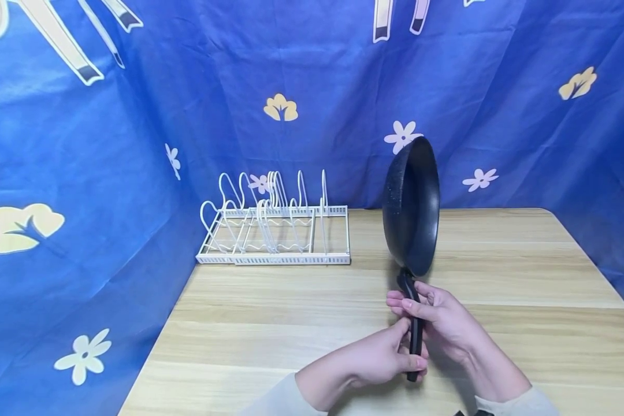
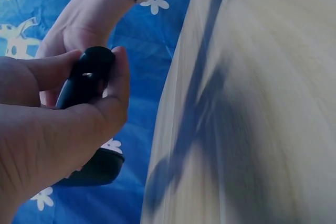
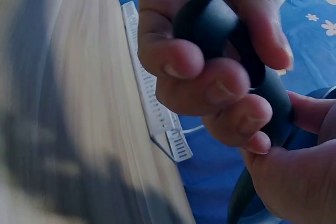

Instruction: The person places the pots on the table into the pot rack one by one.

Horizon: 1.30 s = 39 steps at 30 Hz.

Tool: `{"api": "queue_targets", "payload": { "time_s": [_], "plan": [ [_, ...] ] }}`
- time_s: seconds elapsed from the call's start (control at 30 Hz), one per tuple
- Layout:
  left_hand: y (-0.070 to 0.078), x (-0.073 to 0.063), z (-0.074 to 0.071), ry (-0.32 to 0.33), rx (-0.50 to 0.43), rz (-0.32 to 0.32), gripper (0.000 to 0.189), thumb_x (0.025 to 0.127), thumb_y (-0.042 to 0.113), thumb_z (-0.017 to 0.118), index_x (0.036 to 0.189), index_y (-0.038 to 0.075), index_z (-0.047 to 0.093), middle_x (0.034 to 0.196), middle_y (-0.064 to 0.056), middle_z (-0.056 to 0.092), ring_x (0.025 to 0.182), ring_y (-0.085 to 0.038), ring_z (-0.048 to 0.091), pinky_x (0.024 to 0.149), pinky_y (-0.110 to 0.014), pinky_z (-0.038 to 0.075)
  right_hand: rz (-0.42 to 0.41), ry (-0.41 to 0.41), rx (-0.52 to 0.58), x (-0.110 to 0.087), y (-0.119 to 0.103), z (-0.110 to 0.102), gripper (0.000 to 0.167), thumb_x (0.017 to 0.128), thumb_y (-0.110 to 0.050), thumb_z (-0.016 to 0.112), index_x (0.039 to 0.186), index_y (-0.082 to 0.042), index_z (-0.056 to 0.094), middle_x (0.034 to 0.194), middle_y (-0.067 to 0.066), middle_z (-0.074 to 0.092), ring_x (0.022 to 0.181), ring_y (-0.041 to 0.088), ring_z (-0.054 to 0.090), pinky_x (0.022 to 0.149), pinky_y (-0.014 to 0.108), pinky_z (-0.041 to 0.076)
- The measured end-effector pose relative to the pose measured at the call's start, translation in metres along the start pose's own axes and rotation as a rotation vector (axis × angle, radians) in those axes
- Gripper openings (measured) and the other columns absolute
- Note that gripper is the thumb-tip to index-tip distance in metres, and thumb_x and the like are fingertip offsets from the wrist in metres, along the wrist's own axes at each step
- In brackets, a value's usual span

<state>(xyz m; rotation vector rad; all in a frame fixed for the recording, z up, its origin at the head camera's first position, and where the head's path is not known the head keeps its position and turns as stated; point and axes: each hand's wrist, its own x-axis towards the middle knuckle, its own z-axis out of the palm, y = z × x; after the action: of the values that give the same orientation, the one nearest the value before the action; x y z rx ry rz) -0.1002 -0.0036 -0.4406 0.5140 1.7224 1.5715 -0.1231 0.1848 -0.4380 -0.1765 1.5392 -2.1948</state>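
A blue flower-print cloth (image 1: 312, 75) hangs behind your pale wood-grain table (image 1: 499, 271), where a white wire rack (image 1: 275, 228) stands. You hold a round black speckled frying pan (image 1: 411, 208) upright above the table, both hands curled round its slim handle: left hand (image 1: 374, 358) at the end, right hand (image 1: 442, 320) apparently higher up.

no legible text anywhere

Only the white rack (image 1: 275, 225) blocks the table's (image 1: 499, 277) far-left corner.
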Motion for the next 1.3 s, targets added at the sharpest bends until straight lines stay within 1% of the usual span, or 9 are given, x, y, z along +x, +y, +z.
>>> {"api": "queue_targets", "payload": {
  "time_s": [0.1,0.3,0.5,0.63,0.8,1.0,1.07,1.2,1.3],
  "plan": [
    [-0.002,-0.006,-0.004,0.014,-0.021,-0.007,0.029,0.100,-0.002,0.070,0.126,0.004,0.058,0.099,0.004,0.066,0.082,-0.007,0.069,0.075,-0.016,0.055,-0.002,-0.029,-0.017,-0.002,-0.003,0.003,0.061,0.110,-0.007,0.058,0.158,0.012,0.024,0.129,-0.005,0.076,0.120,0.008,0.075,0.109,0.022,0.059],
    [-0.006,-0.014,-0.007,0.037,-0.078,0.024,0.028,0.098,-0.003,0.074,0.124,-0.001,0.065,0.103,-0.004,0.074,0.084,-0.005,0.070,0.074,-0.014,0.056,-0.037,-0.110,0.009,-0.004,-0.006,0.014,0.043,0.110,-0.005,0.059,0.148,0.001,0.040,0.132,-0.001,0.074,0.120,0.009,0.074,0.111,0.024,0.058],
    [-0.003,-0.023,-0.010,0.125,0.045,0.075,0.026,0.095,0.003,0.081,0.118,0.004,0.070,0.107,-0.013,0.080,0.084,0.001,0.071,0.077,-0.012,0.055,-0.095,-0.120,-0.081,0.001,-0.011,0.027,0.052,0.108,-0.004,0.060,0.152,0.013,0.037,0.131,-0.001,0.074,0.120,0.010,0.075,0.109,0.024,0.059],
    [-0.002,-0.029,-0.017,0.175,0.119,0.100,0.025,0.095,0.008,0.083,0.116,0.008,0.071,0.107,-0.011,0.082,0.086,0.003,0.073,0.080,-0.014,0.057,-0.141,-0.121,-0.129,0.011,-0.014,0.036,0.060,0.107,-0.004,0.063,0.154,0.018,0.034,0.128,-0.003,0.076,0.119,0.009,0.075,0.108,0.023,0.060],
    [-0.002,-0.040,-0.031,0.214,0.159,0.122,0.030,0.095,0.010,0.082,0.122,0.006,0.070,0.112,-0.016,0.080,0.090,0.001,0.074,0.080,-0.015,0.059,-0.156,-0.135,-0.181,0.026,-0.016,0.052,0.061,0.105,-0.006,0.067,0.153,0.018,0.039,0.127,0.001,0.077,0.118,0.010,0.075,0.107,0.025,0.061],
    [0.007,-0.055,-0.047,0.254,0.295,0.153,0.033,0.098,0.019,0.082,0.126,0.007,0.069,0.114,-0.011,0.080,0.094,-0.001,0.075,0.083,-0.017,0.061,-0.178,-0.159,-0.235,0.042,-0.024,0.071,0.055,0.104,-0.004,0.067,0.151,0.014,0.045,0.136,0.030,0.070,0.117,0.012,0.076,0.108,0.029,0.061],
    [0.011,-0.058,-0.053,0.272,0.335,0.167,0.031,0.098,0.020,0.082,0.124,0.008,0.069,0.112,-0.008,0.080,0.094,-0.002,0.075,0.083,-0.018,0.061,-0.195,-0.173,-0.251,0.047,-0.029,0.077,0.053,0.104,-0.003,0.066,0.151,0.013,0.046,0.139,0.035,0.067,0.118,0.013,0.076,0.109,0.031,0.061],
    [0.018,-0.064,-0.066,0.323,0.370,0.183,0.032,0.098,0.019,0.081,0.124,0.006,0.069,0.110,-0.008,0.079,0.092,-0.003,0.075,0.083,-0.020,0.063,-0.220,-0.210,-0.277,0.061,-0.040,0.088,0.052,0.104,-0.002,0.065,0.151,0.010,0.048,0.141,0.034,0.066,0.123,0.021,0.076,0.110,0.034,0.061],
    [0.021,-0.068,-0.075,0.365,0.371,0.178,0.035,0.098,0.018,0.081,0.128,0.006,0.068,0.113,-0.011,0.079,0.093,-0.005,0.076,0.083,-0.021,0.064,-0.220,-0.251,-0.287,0.072,-0.046,0.095,0.051,0.104,-0.003,0.066,0.151,0.009,0.049,0.142,0.032,0.067,0.125,0.021,0.075,0.112,0.034,0.060]
  ]
}}
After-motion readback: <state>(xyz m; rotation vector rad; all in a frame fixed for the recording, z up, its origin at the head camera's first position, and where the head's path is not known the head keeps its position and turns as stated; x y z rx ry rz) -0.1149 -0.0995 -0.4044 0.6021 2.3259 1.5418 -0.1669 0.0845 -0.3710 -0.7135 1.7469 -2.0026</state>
